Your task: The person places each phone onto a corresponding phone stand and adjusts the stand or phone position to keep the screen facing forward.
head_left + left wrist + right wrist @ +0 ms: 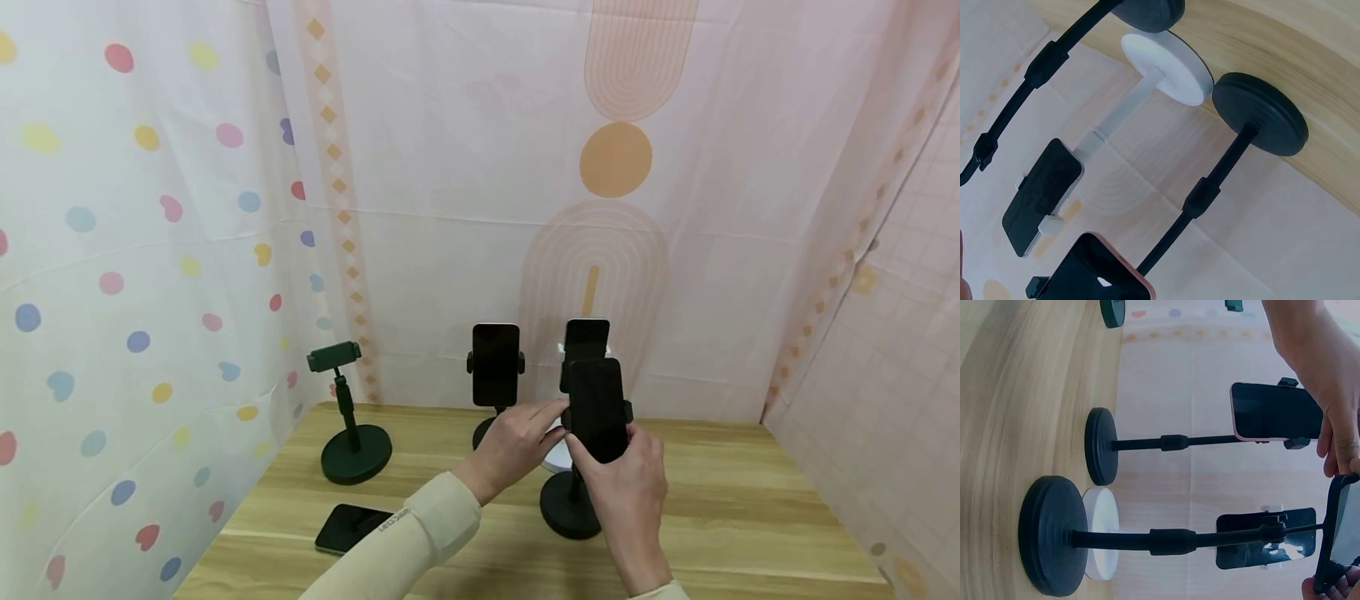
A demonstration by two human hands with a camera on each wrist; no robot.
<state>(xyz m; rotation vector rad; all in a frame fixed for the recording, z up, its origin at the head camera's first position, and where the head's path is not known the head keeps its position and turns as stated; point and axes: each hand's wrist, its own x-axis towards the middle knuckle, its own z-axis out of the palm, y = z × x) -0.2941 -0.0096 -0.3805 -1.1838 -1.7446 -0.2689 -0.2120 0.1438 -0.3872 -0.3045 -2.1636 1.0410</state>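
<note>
A black phone [597, 408] sits upright in the clamp of the nearest black phone stand [568, 507]. My right hand [633, 479] grips the phone's lower part, thumb at its bottom left corner and fingers behind its right side. My left hand [517, 435] pinches the clamp at the phone's left edge with thumb and fingertips. In the right wrist view, the left hand [1325, 387] reaches in from above to the edge of the phone [1336, 531], while right-hand fingers [1338, 589] curl at its other side. The left wrist view barely catches a finger at its edge.
Behind stand a white stand [1169, 69] with a phone [587, 337] clamped in it and another black stand [1260, 115] holding a phone [495, 365]. A dark green stand [356, 454] with no phone is at the left. Another phone [351, 527] lies flat near the left sleeve.
</note>
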